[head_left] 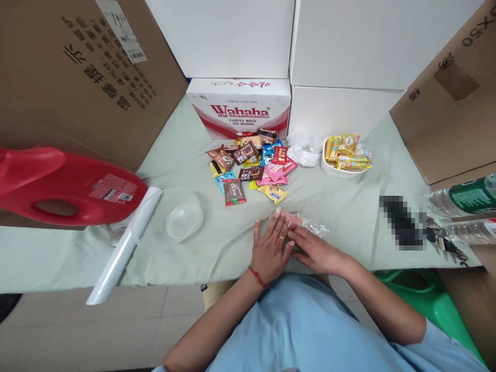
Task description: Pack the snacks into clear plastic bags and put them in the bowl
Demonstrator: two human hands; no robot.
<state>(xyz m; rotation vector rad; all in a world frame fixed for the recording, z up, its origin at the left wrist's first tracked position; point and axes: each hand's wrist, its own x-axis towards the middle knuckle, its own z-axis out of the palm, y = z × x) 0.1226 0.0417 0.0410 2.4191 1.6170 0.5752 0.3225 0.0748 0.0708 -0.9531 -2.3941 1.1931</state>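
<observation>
My left hand (270,251) lies flat near the table's front edge, its fingers stretched out over a clear plastic wrapper (314,226) with something pink (291,217) in it. Beside it, my right hand (314,250) reaches in from the right, fingers extended and almost meeting the left hand at the same wrapper. Part of the wrapper is hidden under both hands. Just beyond them is a loose pile of small snack packets, among them a brown packet (234,192), a yellow packet (273,193) and a pink packet (278,170).
A white tub (327,166) holds yellow packets, with crumpled clear plastic (304,150) beside it. Leftward are a clear bowl (185,219), a plastic roll (120,253) and a red jug (77,178). Keys (442,243) and bottles (475,196) lie right. A Wahaha box (240,106) stands behind.
</observation>
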